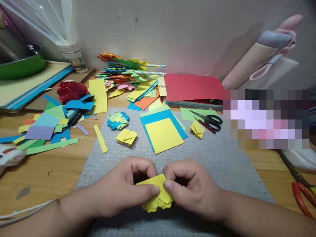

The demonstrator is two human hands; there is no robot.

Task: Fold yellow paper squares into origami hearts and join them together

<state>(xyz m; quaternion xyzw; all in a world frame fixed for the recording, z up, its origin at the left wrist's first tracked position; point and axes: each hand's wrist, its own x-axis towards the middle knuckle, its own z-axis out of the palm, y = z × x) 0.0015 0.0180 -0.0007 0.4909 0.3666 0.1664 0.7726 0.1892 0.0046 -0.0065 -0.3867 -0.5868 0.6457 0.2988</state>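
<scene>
Between both my hands is a folded piece of yellow paper (pixel 158 192), held low over the grey cutting mat (pixel 214 191). My left hand (pixel 134 187) pinches its left side, thumb on top and fingers curled behind. On the other side my right hand (pixel 191 187) grips it the same way, the two thumbtips almost meeting. Beyond them lie square sheets, a yellow sheet (pixel 164 135) over a blue sheet (pixel 179 126). A yellow folded heart (pixel 126 137) rests to the left, a smaller yellow folded piece (pixel 197 128) to the right. A blue and green paper flower (pixel 118 120) sits behind the heart.
Black scissors (pixel 209 121) and a red pencil (pixel 206 125) lie at the mat's back right. Paper scraps (pixel 40 128) and a red paper rose (pixel 72 91) crowd the left. Orange-handled scissors (pixel 301 199) are at the right edge. A glue gun (pixel 10 154) sits far left.
</scene>
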